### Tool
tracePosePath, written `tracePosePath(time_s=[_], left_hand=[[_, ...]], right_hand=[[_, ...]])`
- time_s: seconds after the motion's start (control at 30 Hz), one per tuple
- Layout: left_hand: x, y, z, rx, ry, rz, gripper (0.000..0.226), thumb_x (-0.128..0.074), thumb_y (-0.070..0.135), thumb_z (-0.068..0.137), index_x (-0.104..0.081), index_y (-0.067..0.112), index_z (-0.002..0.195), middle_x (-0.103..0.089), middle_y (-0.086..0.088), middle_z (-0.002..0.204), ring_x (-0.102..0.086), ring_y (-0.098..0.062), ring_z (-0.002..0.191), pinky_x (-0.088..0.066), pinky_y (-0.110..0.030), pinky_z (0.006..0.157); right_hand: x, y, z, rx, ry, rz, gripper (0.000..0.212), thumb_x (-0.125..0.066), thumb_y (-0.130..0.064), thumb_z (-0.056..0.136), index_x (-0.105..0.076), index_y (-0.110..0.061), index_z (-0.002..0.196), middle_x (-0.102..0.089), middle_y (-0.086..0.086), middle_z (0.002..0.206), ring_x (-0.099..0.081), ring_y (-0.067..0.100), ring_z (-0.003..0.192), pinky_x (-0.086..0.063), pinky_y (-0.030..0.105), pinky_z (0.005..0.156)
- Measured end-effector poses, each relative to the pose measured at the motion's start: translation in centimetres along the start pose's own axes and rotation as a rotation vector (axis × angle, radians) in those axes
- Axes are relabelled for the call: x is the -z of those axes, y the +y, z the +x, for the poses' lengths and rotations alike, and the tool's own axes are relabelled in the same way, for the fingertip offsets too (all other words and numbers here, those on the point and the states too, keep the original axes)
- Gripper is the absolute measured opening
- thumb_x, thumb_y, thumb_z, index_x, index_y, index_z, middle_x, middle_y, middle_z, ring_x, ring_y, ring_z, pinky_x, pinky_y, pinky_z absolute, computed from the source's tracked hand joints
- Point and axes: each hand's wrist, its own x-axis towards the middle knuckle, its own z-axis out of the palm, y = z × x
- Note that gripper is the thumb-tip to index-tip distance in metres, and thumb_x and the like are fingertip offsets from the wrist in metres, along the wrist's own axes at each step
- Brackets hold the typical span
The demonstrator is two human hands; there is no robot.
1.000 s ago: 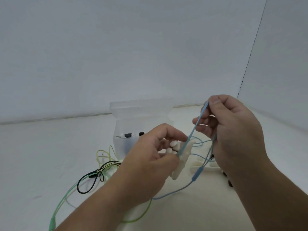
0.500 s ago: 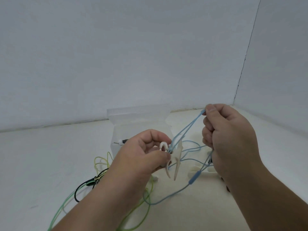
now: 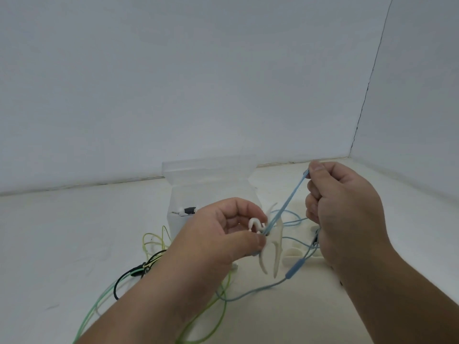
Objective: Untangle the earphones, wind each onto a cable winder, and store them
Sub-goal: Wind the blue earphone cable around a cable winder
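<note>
Blue cable (image 3: 289, 199) slants up-right | left hand (image 3: 218, 234) pinches winder (image 3: 273, 240), prongs down | right hand (image 3: 347, 209) pinches cable

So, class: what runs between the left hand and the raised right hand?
In the head view, a taut blue earphone cable runs from the white cable winder in the left hand up to the pinching right hand.

Plain pale grey-blue back wall (image 3: 173, 83); side wall (image 3: 422, 95) beyond a dark corner seam (image 3: 365, 95); off-white surface (image 3: 62, 232) below
</note>
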Motion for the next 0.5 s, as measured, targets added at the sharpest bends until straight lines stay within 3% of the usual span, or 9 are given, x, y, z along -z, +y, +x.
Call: tracePosePath(time_s=[0.13, 0.27, 0.37, 0.5], left_hand=[[-0.4, 0.1, -0.2, -0.018, -0.076, 0.021, 0.025, -0.066, 0.002, 0.063, -0.074, 0.022, 0.075, -0.064, 0.000, 0.070, -0.060, -0.014, 0.066, -0.050, -0.020, 0.063], [-0.3, 0.2, -0.3, -0.062, -0.120, -0.035, 0.025, -0.075, 0.009, 0.058, -0.074, 0.020, 0.080, -0.065, -0.006, 0.079, -0.059, -0.021, 0.074, -0.052, -0.026, 0.070], [-0.1, 0.2, -0.2, -0.105, -0.074, -0.100, 0.026, -0.075, 0.016, 0.056, -0.073, 0.020, 0.082, -0.065, -0.010, 0.081, -0.058, -0.024, 0.075, -0.048, -0.033, 0.073], [0.4, 0.6, 0.0, -0.093, -0.049, -0.105, 0.026, -0.075, 0.016, 0.055, -0.073, 0.019, 0.081, -0.065, -0.010, 0.081, -0.058, -0.022, 0.072, -0.050, -0.026, 0.067]], right_hand=[[0.0, 0.4, 0.1, -0.008, -0.028, -0.041, 0.027, -0.055, -0.022, 0.100, -0.060, -0.009, 0.076, -0.030, -0.005, 0.054, -0.022, 0.013, 0.046, -0.021, 0.024, 0.042], [0.0, 0.8, 0.2, -0.077, -0.067, -0.154, 0.029, -0.058, -0.024, 0.099, -0.061, -0.011, 0.072, -0.034, -0.002, 0.055, -0.025, 0.012, 0.044, -0.022, 0.024, 0.042], [-0.3, 1.8, 0.1, -0.143, -0.154, -0.308, 0.033, -0.060, -0.029, 0.097, -0.064, -0.012, 0.069, -0.042, 0.000, 0.056, -0.034, 0.015, 0.049, -0.028, 0.028, 0.048], [-0.7, 2.3, -0.2, -0.143, -0.180, -0.402, 0.038, -0.059, -0.031, 0.097, -0.064, -0.013, 0.065, -0.043, 0.000, 0.055, -0.036, 0.017, 0.054, -0.030, 0.031, 0.052]])
